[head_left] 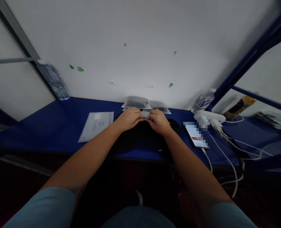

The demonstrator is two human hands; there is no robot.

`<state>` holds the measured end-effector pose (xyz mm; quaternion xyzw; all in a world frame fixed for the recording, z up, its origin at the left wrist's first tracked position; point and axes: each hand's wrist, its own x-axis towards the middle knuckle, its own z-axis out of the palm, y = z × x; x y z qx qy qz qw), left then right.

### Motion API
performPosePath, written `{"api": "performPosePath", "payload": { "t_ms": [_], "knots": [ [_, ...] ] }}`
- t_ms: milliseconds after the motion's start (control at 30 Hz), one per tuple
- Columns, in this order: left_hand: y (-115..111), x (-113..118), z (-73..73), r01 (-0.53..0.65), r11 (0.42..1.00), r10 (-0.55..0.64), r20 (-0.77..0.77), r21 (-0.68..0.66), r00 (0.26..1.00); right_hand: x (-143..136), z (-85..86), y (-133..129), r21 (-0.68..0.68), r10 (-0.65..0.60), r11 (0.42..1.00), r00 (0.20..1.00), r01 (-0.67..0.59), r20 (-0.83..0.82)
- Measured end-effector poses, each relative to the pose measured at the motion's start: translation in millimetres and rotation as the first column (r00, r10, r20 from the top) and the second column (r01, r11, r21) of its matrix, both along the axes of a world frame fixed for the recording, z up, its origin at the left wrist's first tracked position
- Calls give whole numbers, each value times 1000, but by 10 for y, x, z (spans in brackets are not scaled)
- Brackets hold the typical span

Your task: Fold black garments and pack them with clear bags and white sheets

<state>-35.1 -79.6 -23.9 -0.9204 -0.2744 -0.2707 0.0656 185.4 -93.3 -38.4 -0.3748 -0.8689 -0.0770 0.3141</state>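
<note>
My left hand (130,118) and my right hand (159,121) are close together near the middle of the blue desk, fingers closed. Between their fingertips is a thin pale edge, too small to identify. Below them lies black fabric (140,139) with a small white mark at its lower right. Just beyond my hands, two clear bags with dark contents, a left one (136,103) and a right one (159,107), lie against the wall. A flat translucent bag (97,126) with a printed round logo rests to the left.
A phone (196,135) with a cable lies at the right, beside a white power strip (209,117) with plugs and trailing cables. Plastic bottles stand at the back left (55,82) and back right (204,100). Blue metal framing (245,60) rises at the right.
</note>
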Motion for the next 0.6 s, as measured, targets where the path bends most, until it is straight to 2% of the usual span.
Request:
{"api": "performPosePath", "payload": {
  "t_ms": [200,400,600],
  "knots": [
    [13,-162,96,7,1000,-6,-35,4,999,55,22,6,-33,-35,999,999,35,-9],
    [-32,-182,169,7,999,-11,-63,-54,998,65,26,-1,-49,-21,999,998,19,-53],
    [26,-270,153,-23,993,16,-63,-117,998,294,40,2,-200,31,979,996,-47,-82]
  ]
}}
